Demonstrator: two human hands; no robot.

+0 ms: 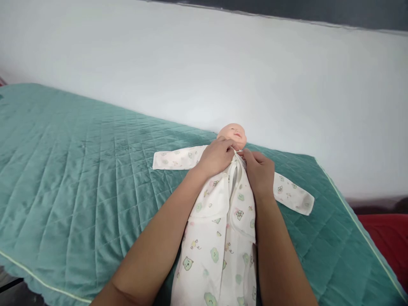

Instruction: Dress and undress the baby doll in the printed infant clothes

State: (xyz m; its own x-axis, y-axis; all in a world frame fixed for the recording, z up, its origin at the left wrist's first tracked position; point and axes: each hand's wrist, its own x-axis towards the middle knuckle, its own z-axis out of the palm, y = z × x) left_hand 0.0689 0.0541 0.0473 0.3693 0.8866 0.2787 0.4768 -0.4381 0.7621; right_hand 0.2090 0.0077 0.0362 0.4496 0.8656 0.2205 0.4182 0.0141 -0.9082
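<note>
A baby doll lies on its back, its bald head toward the wall. It is dressed in a white baby gown printed with green and brown cartoon animals, both long sleeves spread out sideways. At the neckline, thin white ties come together just below the doll's chin. My left hand pinches a tie from the left, fingers bent. From the other side, my right hand is closed at the same spot, thumb and finger together. Below the ties, the gown's front parts in a narrow gap. My fingers partly cover the ties.
A green quilted cover with pale piping lies under the doll. Behind it rises a white wall with a dark band on top. A red object, perhaps a chair, stands past the cover's right edge.
</note>
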